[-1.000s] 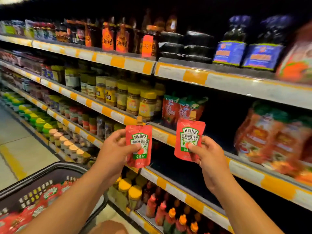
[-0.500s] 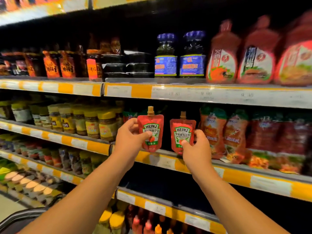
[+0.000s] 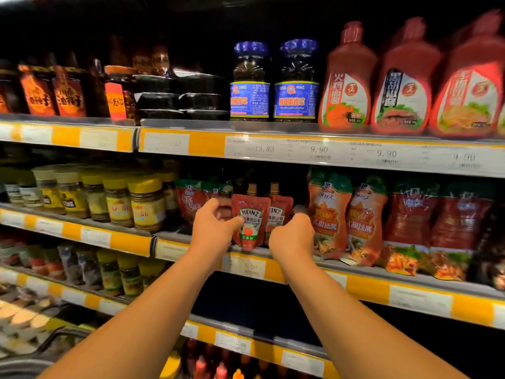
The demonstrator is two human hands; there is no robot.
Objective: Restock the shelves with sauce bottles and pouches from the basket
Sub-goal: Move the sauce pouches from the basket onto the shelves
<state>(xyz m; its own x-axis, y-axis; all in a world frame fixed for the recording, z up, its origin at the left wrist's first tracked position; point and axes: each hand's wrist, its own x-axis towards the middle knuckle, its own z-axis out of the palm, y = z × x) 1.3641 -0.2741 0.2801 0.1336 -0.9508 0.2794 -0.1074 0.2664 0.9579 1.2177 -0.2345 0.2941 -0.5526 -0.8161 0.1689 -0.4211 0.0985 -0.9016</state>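
Observation:
Two red Heinz ketchup pouches with gold caps stand upright at the front of the middle shelf (image 3: pixel 246 265). My left hand (image 3: pixel 214 228) grips the left pouch (image 3: pixel 250 222) by its left edge, thumb across the front. My right hand (image 3: pixel 293 236) holds the right pouch (image 3: pixel 278 214), which sits partly behind the left one and behind my knuckles. Both pouches sit in the gap between red pouches with green tops (image 3: pixel 191 201) on the left and orange sauce pouches (image 3: pixel 329 214) on the right. The basket rim (image 3: pixel 57 337) shows dimly at the bottom left.
Yellow-lidded jars (image 3: pixel 144 201) fill the middle shelf to the left. The upper shelf (image 3: pixel 273 146) carries blue-labelled jars (image 3: pixel 250 86) and red squeeze bottles (image 3: pixel 347 86). Lower shelves hold jars and small bottles (image 3: pixel 218 367). Yellow and white price strips line each shelf edge.
Both hands have carried the pouches up and forward from in front of the shelf edge into the gap on the middle shelf. The view has risen and the basket has dropped almost out of sight.

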